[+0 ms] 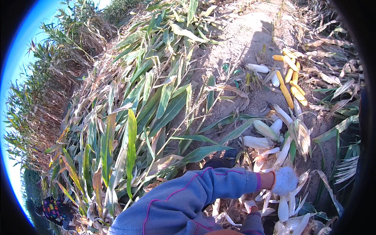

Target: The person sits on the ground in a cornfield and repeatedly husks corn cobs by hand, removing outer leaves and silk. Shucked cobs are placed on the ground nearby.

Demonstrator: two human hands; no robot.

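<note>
My left hand (284,180), in a white knitted glove with an orange cuff, rests on pale corn husks (290,202). Its fingers are hidden beneath it, so its grip does not show. Lower down, my right hand (250,205), also gloved, is mostly hidden among the husks beside my sleeve. Just above the left hand lies a heap of white-husked corn ears (264,130). Bare yellow corn cobs (285,89) lie on the soil farther up, with pale ears beside them. A dark shoe (226,158) shows beyond my blue-grey left sleeve.
Cut corn stalks with green leaves (164,100) cover the ground to the left. Standing corn (44,76) lines the far left. Dry leaves (329,67) lie at right. Short stubble (263,51) sticks up from the soil. Another person (55,210) in multicoloured clothing appears at lower left.
</note>
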